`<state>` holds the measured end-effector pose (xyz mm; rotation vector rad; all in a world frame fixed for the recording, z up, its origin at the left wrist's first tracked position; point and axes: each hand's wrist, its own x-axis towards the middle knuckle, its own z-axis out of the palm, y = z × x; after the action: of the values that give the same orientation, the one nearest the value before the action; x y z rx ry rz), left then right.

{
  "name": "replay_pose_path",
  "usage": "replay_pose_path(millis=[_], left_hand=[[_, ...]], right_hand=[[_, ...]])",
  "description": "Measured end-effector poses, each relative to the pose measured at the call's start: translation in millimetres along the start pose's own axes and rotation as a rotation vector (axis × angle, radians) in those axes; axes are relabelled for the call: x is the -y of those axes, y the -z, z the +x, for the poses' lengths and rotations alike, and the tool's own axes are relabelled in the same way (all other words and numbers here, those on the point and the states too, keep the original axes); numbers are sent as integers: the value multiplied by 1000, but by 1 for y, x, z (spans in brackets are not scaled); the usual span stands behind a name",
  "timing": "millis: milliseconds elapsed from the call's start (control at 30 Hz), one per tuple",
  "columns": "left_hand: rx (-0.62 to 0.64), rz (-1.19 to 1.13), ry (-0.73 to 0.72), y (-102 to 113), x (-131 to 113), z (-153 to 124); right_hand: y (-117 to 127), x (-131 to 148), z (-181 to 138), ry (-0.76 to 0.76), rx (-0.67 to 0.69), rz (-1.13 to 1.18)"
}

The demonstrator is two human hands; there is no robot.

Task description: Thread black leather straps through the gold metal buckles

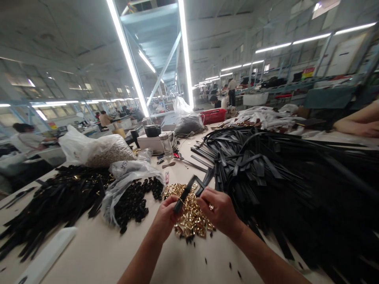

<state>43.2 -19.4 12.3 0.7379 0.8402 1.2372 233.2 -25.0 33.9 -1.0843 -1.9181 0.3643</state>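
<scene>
My left hand point(168, 215) pinches a black strap point(187, 190) near one end, where a thin gold-coloured band crosses it. The strap rises, bends over at the top and runs down to my right hand point(217, 209), whose fingers are closed on its other part. A small shiny piece shows by the right fingers; I cannot tell whether it is held. Below and behind both hands lies a heap of gold-coloured metal buckles point(192, 219). Left of it, small black loops point(133, 205) spill from a clear plastic bag point(118, 173).
A large pile of black straps point(251, 165) covers the table's right side. More straps point(59, 193) with gold fittings lie left. Around them are a white bar point(49, 256), a glass jar point(166, 145), a red basket point(213, 116) and a filled bag point(100, 150). Another person's arm point(359, 120) rests far right.
</scene>
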Motion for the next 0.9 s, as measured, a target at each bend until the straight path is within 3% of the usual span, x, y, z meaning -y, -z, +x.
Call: replay_pose_path(millis=[133,333,567,767,900], left_hand=[[0,-67,-14,-3,9,0],[31,-72,50,-10,21,-3],[-8,-41,-5,-14,26,-3],[-68,-10,-23,-14,28,-1],[-54,44,-39,-14,32,0]], right_hand=[[-14,2,-3,-41,201,75],[-29,2,-3,-145,76,473],[-42,-2,-6,-479,149,1053],[-48,-7,-7,-588,179,1218],[-49,-12,-7,-642,107,1211]])
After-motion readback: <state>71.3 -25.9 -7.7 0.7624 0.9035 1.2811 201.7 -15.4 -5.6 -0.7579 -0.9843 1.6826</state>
